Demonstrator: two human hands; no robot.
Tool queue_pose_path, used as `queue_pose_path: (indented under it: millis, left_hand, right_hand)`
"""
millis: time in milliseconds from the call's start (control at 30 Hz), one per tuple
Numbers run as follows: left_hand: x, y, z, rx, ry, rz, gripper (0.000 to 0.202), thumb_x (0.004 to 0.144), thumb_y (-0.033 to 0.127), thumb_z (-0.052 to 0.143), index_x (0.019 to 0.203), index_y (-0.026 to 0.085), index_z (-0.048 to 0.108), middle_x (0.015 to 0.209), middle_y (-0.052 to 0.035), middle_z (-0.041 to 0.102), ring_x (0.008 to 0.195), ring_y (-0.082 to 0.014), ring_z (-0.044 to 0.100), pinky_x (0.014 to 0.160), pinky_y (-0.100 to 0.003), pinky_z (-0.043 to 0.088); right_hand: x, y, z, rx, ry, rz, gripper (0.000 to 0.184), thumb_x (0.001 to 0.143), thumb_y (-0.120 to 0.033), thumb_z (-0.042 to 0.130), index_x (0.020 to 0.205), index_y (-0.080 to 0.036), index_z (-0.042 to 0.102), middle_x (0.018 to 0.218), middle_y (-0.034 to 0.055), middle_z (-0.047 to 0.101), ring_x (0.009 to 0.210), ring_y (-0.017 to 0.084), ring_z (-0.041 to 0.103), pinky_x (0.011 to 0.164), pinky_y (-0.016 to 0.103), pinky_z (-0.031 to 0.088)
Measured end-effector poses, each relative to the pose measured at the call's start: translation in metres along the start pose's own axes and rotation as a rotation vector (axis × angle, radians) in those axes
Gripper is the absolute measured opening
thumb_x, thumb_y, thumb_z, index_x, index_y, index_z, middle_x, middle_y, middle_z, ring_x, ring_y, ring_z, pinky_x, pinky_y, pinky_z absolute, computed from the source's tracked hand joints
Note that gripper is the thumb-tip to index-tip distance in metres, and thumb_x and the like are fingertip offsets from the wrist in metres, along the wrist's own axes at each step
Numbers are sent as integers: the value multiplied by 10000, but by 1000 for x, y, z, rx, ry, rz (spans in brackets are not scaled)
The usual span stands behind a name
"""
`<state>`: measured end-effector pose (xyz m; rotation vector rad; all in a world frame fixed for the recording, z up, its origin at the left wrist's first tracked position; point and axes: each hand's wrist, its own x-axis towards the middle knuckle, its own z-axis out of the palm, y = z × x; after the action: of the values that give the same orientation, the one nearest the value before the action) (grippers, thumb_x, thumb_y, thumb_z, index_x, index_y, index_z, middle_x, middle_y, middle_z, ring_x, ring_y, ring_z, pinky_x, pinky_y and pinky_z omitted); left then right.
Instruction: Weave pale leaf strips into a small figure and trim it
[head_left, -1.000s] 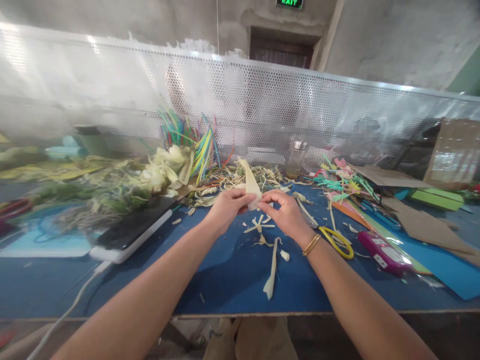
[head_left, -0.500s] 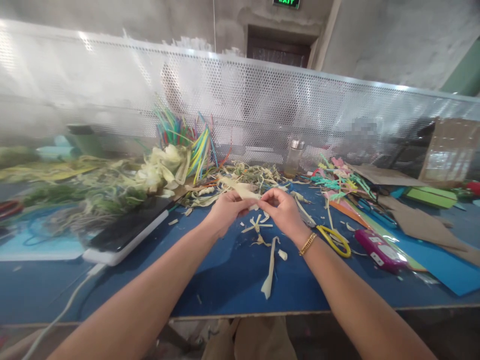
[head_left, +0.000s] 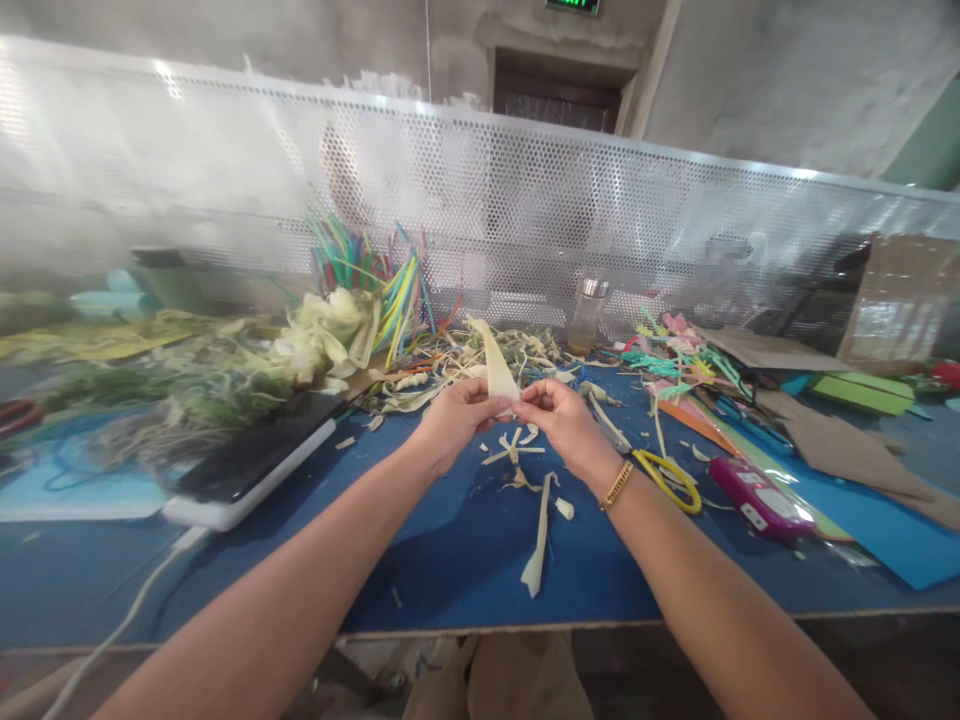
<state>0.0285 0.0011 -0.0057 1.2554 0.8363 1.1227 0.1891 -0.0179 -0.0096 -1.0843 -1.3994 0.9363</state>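
Observation:
Between both hands, over the middle of the blue table, a pale piece of corn husk [head_left: 496,368] stands up, broad at the bottom and narrowing to a tip. My left hand [head_left: 457,420] pinches its lower left edge between thumb and fingers. The lower right corner is pinched by my right hand [head_left: 559,420], its fingers curled and a gold bracelet on the wrist. Just below the hands lies a star-shaped bundle of thin husk strips [head_left: 514,448]. Nearer me are a long husk strip [head_left: 541,540] and a small rolled scrap [head_left: 565,509].
Yellow-handled scissors [head_left: 667,482] and a purple device [head_left: 757,495] lie to the right, beside coloured paper [head_left: 892,530]. On the left are a tablet-like device [head_left: 255,465] with a cable and heaped husks [head_left: 326,335]. A glass bottle [head_left: 587,315] stands before the perforated metal screen [head_left: 420,190].
The husk piece has swung from leaning left to nearly upright, with its broad face now towards me. Both hands stay in almost the same place, still pinching it.

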Motion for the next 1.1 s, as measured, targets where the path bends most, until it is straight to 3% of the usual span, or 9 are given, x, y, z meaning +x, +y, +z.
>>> queue_pose_path:
  millis: [133,300,633,800,1000,1100]
  left_hand:
    - [0,0,1,-41,-40,-46,259,678,339,787,838,151,707,773,-30,697,678,-92,610,617,-198,440]
    - [0,-3,1,-71,-28,-79,265,608,261,835,811,152,703,740,-3,677,629,-67,577,606,-189,432]
    - [2,-3,-2,-159,30,-37,279,561,199,841,785,134,688,708,-9,672,586,-71,564,564,-193,403]
    - [0,-2,1,-104,16,-21,305,558,180,828,835,143,705,780,-18,693,621,-80,579,589,-202,425]
    - [0,-3,2,-106,20,-83,249,629,295,813,788,140,699,702,-13,658,600,-75,571,559,-190,427]
    - [0,-3,1,-60,7,-78,271,615,259,821,835,147,709,763,-21,680,619,-71,576,578,-187,430]
  right_hand:
    - [1,-1,1,78,33,32,332,614,-345,782,799,-198,548,688,-19,596,641,134,582,640,289,486]
    - [1,1,2,124,69,53,382,572,-320,809,819,-185,550,705,-26,588,651,121,572,653,280,477]
    - [-2,-7,2,130,21,10,306,662,-341,760,859,-191,580,753,0,641,697,143,628,738,321,508]
    - [-1,-3,4,128,41,49,269,640,-303,755,818,-194,585,730,-2,634,655,141,618,687,313,515]
    - [0,-2,6,168,76,75,296,588,-239,752,831,-179,593,712,-17,619,631,116,577,624,268,472]
    - [-1,-3,7,164,86,88,306,586,-240,754,836,-176,590,693,-20,609,634,117,572,621,264,464]
